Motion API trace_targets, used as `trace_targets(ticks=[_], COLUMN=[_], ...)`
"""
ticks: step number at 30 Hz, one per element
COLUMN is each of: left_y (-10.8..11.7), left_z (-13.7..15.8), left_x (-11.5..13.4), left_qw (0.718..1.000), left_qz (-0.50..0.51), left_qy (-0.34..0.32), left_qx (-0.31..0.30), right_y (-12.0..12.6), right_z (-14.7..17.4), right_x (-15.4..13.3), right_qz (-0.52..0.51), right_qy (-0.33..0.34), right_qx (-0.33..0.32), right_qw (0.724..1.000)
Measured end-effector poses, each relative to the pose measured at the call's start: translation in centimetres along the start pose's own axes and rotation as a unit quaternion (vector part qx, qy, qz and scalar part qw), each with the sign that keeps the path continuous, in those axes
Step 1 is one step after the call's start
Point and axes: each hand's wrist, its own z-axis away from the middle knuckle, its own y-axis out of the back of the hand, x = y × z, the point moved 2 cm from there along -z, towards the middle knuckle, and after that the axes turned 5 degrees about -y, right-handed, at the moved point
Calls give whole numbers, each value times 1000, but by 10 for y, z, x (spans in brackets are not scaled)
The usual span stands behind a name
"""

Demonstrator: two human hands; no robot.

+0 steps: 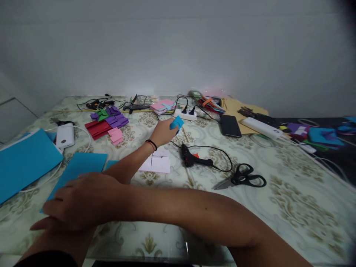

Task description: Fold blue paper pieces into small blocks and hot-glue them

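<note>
My left hand (pixel 163 132) reaches out over the middle of the table. Its fingers are closed on a small folded blue paper piece (pixel 177 122). My right arm crosses over the left one. The right hand (pixel 80 200) lies on my left forearm (pixel 122 167), its fingers bent round it; the fingertips are partly hidden. Under and beyond that hand is a blue paper sheet (pixel 86 163). Folded white paper (pixel 160 163) lies below my left wrist. Right of it rest a black glue gun (pixel 191 156) and black-handled scissors (pixel 240 178).
Folded red paper (pixel 98 128), purple paper (pixel 116 119) and pink paper (pixel 115 136) lie at left, near a white power bank (pixel 65 135) and a large blue sheet (pixel 25 159). A power strip (pixel 185 114), cables, a black phone (pixel 230 126) and a white bar-shaped device (pixel 261 128) sit farther back.
</note>
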Motion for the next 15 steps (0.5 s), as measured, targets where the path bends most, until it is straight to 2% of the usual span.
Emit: trace_targets(ticks=[3, 6, 10, 13, 15], left_y=[0, 3, 10, 14, 14], left_z=[5, 9, 12, 14, 16], left_x=[-1, 1, 6, 8, 9], left_qw=[1000, 1000, 999, 999, 999], left_qz=[3, 10, 24, 34, 38], left_qy=[6, 10, 11, 11, 14], left_qx=[9, 17, 27, 35, 36], right_y=[-6, -20, -33, -24, -20], right_z=[-1, -8, -10, -2, 1], right_x=[-5, -6, -8, -14, -19], right_qz=[69, 63, 31, 67, 71], right_qy=[57, 113, 139, 120, 138], right_qx=[23, -5, -10, 70, 70], right_qw=[996, 992, 990, 988, 985])
